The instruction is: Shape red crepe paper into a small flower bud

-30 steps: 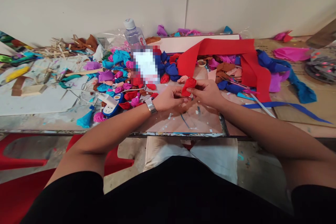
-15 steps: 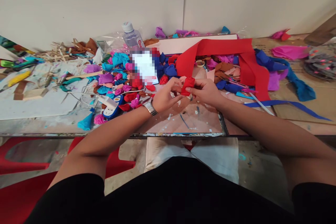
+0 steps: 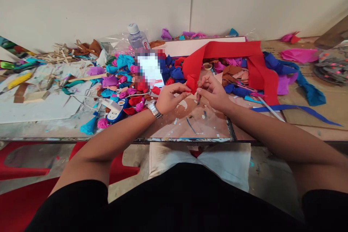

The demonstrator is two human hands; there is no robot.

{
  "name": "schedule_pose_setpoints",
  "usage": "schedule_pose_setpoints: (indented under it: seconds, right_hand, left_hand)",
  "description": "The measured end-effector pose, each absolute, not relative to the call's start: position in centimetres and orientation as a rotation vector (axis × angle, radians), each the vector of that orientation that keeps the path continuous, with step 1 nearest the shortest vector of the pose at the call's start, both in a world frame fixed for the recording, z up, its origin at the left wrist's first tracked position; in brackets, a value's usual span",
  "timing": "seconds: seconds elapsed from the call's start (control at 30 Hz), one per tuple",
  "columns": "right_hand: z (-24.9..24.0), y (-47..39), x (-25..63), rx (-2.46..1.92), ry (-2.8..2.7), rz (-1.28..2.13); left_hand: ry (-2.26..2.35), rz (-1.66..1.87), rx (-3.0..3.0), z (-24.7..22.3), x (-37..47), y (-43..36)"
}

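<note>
A small rolled red crepe paper piece (image 3: 191, 83) is between my two hands, above the table's front part. My left hand (image 3: 172, 98), with a silver watch at its wrist, pinches the lower left side of the piece. Just right of it, my right hand (image 3: 213, 92) has its thumb and fingertips pressed together; what they hold, if anything, is too small to name. A wide red paper strip (image 3: 231, 49) lies behind my hands and bends down to the right over other scraps.
Crumpled paper pieces (image 3: 109, 81) in many colours cover the middle. Around them are a bottle (image 3: 137, 38), a lit phone (image 3: 149, 66), a blue and white power socket (image 3: 117, 111), a tape roll (image 3: 207, 66) and a blue strip (image 3: 296, 107).
The red piece has turned and now sits at my left fingertips. My right hand has moved off its side, and its fingers have drawn together slightly to the right.
</note>
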State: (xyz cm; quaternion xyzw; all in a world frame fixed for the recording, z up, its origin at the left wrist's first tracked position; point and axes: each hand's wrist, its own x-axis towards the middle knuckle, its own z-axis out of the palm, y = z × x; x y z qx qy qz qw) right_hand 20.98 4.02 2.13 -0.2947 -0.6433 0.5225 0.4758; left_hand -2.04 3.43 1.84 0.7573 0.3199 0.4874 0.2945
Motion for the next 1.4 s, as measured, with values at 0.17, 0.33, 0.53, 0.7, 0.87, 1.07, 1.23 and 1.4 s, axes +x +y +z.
schedule_pose_setpoints:
  seconds: [0.17,0.33,0.53,0.7,0.87,1.07,1.23,1.4]
  right_hand:
    - [2.0,3.8,21.3,-0.714,-1.826,0.949]
    - [2.6,3.8,21.7,-0.782,-1.998,0.599]
    - [2.6,3.8,21.8,-0.734,-1.988,0.51]
    - [2.7,4.0,21.9,-0.712,-2.009,0.513]
    - [3.2,3.8,21.9,-0.686,-2.016,0.6]
    - [3.1,3.5,21.7,-0.662,-1.978,0.664]
    - [3.2,3.1,21.4,-0.693,-1.943,0.736]
    - [3.1,2.8,21.3,-0.696,-1.897,0.774]
  left_hand:
    - [0.843,1.311,1.856,1.7,-1.9,3.7]
    - [0.852,1.282,1.884,2.0,-1.9,3.4]
    - [0.819,1.285,1.975,1.8,-2.0,3.3]
    - [0.682,1.304,1.941,0.9,-2.0,3.7]
    - [0.693,1.304,1.991,1.1,-2.0,3.8]
    - [0.682,1.36,2.064,1.7,-2.0,3.4]
    - [0.737,1.382,2.065,1.9,-1.9,3.2]
    - [0.719,1.399,2.044,2.2,-1.8,2.9]
